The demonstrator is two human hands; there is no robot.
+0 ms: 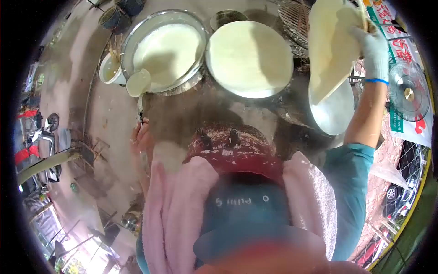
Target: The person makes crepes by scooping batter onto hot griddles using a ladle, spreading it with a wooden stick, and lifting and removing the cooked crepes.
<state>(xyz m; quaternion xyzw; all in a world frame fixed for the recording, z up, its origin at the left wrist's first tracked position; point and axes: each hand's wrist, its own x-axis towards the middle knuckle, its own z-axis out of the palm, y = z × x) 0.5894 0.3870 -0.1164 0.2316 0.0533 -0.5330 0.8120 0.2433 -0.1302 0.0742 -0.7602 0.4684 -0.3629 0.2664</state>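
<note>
My left hand [143, 133], bare, is closed around the handle of a ladle [138, 83]. The ladle's bowl holds pale liquid and overlaps the near left rim of a wide metal basin [125, 50] of white liquid. At the upper right my right hand [375, 52], in a white glove with a blue cuff, grips the edge of a large pale thin sheet [331, 45]. That sheet hangs over a round metal tray [335, 114]. Between the hands lies a round flat surface [248, 59], smooth and creamy white. My right fingertips are partly hidden.
A white bucket [109, 71] with sticks in it stands left of the basin. Dark buckets [114, 19] are at the upper left. A round slatted rack [294, 20] sits behind the trays. An electric fan [409, 93] and a printed banner [422, 121] are at the right.
</note>
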